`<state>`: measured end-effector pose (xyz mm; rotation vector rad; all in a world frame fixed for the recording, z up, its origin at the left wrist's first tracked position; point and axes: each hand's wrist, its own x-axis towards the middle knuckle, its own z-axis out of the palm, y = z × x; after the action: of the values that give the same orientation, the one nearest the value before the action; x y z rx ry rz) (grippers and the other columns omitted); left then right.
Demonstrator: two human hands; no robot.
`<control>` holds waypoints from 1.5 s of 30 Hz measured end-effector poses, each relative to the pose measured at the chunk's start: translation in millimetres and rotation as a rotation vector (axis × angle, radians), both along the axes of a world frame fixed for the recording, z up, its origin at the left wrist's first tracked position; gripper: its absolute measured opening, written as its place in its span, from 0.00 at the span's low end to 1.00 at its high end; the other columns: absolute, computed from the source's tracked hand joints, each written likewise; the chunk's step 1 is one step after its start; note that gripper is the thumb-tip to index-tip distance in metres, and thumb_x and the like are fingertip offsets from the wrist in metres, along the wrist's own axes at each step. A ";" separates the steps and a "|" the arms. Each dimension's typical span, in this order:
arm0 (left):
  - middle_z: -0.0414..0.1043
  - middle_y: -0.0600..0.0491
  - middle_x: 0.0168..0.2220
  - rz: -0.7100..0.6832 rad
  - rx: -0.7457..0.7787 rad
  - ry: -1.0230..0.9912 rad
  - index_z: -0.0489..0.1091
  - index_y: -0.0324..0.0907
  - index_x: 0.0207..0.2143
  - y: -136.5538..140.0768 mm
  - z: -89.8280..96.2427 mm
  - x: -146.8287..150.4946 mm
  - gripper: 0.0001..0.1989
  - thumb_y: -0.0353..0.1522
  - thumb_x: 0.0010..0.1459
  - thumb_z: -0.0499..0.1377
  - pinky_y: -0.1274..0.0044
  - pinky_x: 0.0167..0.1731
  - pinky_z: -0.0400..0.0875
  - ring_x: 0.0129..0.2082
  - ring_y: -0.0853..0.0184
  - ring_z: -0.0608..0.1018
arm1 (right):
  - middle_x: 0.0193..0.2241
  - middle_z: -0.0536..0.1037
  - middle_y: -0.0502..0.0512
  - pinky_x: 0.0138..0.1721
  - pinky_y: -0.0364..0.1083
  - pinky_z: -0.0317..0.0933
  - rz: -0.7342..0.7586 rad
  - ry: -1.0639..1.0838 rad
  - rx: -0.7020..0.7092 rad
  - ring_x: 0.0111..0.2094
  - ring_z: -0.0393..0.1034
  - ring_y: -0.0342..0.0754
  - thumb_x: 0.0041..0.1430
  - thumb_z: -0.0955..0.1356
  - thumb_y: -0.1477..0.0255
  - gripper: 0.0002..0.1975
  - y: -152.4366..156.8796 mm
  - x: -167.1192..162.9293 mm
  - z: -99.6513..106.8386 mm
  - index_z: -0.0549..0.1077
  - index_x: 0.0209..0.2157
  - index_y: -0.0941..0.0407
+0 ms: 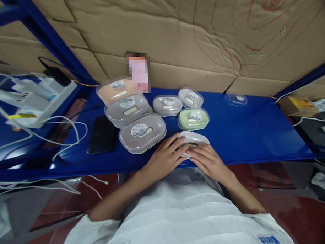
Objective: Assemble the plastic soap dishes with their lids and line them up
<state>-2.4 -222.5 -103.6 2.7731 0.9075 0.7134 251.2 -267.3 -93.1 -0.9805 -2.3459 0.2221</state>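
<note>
1. Both hands meet on a white soap box (193, 139) at the near edge of the blue worktop (248, 133): our left hand (163, 158) curls its fingers over the box's left end, our right hand (209, 161) lies across its near right side, fingers half closed on it.
2. Just behind the white box sits a green box (193, 118) under a clear lid.
3. To its left we see three larger grey-brown boxes, the nearest (142, 132) close beside our left hand, with a peach box (115, 90) behind them.
4. Two small grey boxes (167, 105) stand further back.
5. Well apart to the right lies a loose clear lid (236, 99).
6. A black phone (101, 134) rests flat at the left, near white cables (66, 121).
</note>
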 end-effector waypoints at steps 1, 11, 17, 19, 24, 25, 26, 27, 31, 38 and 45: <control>0.69 0.46 0.70 0.016 -0.005 -0.003 0.70 0.44 0.65 0.1 -1.2 -0.1 0.20 0.39 0.75 0.59 0.59 0.70 0.67 0.74 0.51 0.65 | 0.58 0.82 0.57 0.57 0.59 0.73 0.008 -0.010 -0.004 0.58 0.77 0.55 0.75 0.67 0.75 0.33 0.0 -1.9 -1.3 0.60 0.75 0.43; 0.73 0.47 0.67 0.031 -0.014 -0.028 0.73 0.44 0.61 -0.3 1.6 0.8 0.17 0.39 0.75 0.59 0.58 0.68 0.71 0.72 0.50 0.69 | 0.69 0.71 0.69 0.72 0.69 0.55 -0.482 -0.091 0.069 0.72 0.62 0.65 0.76 0.60 0.65 0.26 110.2 142.6 22.1 0.70 0.68 0.58; 0.66 0.41 0.69 0.032 -0.028 -0.148 0.72 0.41 0.58 -1.5 -0.8 0.9 0.14 0.34 0.74 0.59 0.58 0.69 0.71 0.74 0.49 0.66 | 0.75 0.57 0.76 0.71 0.77 0.45 -0.884 -0.301 -0.215 0.77 0.46 0.73 0.70 0.62 0.61 0.37 193.6 233.0 3.8 0.59 0.74 0.65; 0.67 0.40 0.66 0.025 -0.055 -0.170 0.73 0.41 0.56 -1.2 -0.6 0.6 0.13 0.33 0.73 0.60 0.59 0.69 0.71 0.73 0.49 0.67 | 0.70 0.66 0.77 0.68 0.76 0.50 -0.888 -0.303 -0.181 0.73 0.55 0.74 0.70 0.63 0.57 0.36 185.6 235.3 -1.5 0.65 0.72 0.63; 0.65 0.39 0.64 0.022 -0.154 -0.196 0.73 0.41 0.55 -0.1 2.0 -1.8 0.12 0.35 0.73 0.60 0.59 0.70 0.70 0.72 0.50 0.67 | 0.49 0.78 0.68 0.60 0.67 0.66 -0.741 -0.206 -0.018 0.53 0.73 0.65 0.65 0.70 0.45 0.33 108.6 203.7 -1.8 0.80 0.59 0.55; 0.63 0.38 0.67 0.023 -0.189 -0.193 0.72 0.42 0.56 -0.1 2.6 -2.2 0.13 0.36 0.73 0.60 0.59 0.70 0.70 0.72 0.50 0.68 | 0.47 0.78 0.65 0.57 0.63 0.70 -0.701 -0.143 -0.006 0.50 0.75 0.62 0.65 0.71 0.46 0.32 88.6 191.3 -0.8 0.80 0.57 0.55; 0.61 0.39 0.69 0.025 -0.231 -0.190 0.71 0.43 0.59 0.0 3.1 -2.6 0.15 0.36 0.73 0.61 0.59 0.70 0.70 0.72 0.51 0.68 | 0.46 0.79 0.64 0.57 0.61 0.72 -0.677 -0.077 0.015 0.49 0.76 0.61 0.65 0.73 0.47 0.30 69.0 176.9 0.2 0.81 0.56 0.55; 0.58 0.39 0.72 0.026 -0.274 -0.188 0.68 0.45 0.63 0.1 3.5 -2.8 0.19 0.37 0.73 0.61 0.59 0.70 0.70 0.72 0.51 0.68 | 0.49 0.79 0.63 0.58 0.60 0.72 -0.667 -0.019 0.027 0.51 0.77 0.60 0.65 0.74 0.49 0.27 50.5 160.8 1.2 0.81 0.56 0.54; 0.49 0.43 0.78 0.038 -0.398 -0.208 0.50 0.52 0.76 1.5 1.4 -2.0 0.39 0.38 0.70 0.65 0.58 0.73 0.65 0.77 0.51 0.60 | 0.59 0.77 0.61 0.61 0.58 0.72 -0.494 0.082 0.017 0.59 0.75 0.60 0.69 0.73 0.58 0.26 3.6 89.1 5.6 0.75 0.65 0.48; 0.53 0.42 0.77 0.015 -0.437 -0.256 0.38 0.54 0.79 3.7 -7.1 -2.6 0.48 0.41 0.70 0.66 0.56 0.75 0.60 0.77 0.52 0.61 | 0.70 0.69 0.63 0.70 0.66 0.60 -0.113 -0.219 0.068 0.73 0.61 0.62 0.75 0.68 0.63 0.29 14.5 15.2 13.7 0.64 0.73 0.49; 0.57 0.45 0.75 -0.008 -0.474 -0.272 0.48 0.54 0.78 6.1 -1.1 -3.5 0.43 0.41 0.69 0.66 0.58 0.75 0.60 0.76 0.52 0.62 | 0.72 0.69 0.62 0.73 0.68 0.54 -0.104 -0.366 0.176 0.77 0.51 0.63 0.74 0.69 0.63 0.30 9.6 10.3 5.6 0.64 0.73 0.51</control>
<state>-5.8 -216.4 -104.7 2.2049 0.8736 0.7371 261.5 -257.8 -87.5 -1.1272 -2.5739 -0.2209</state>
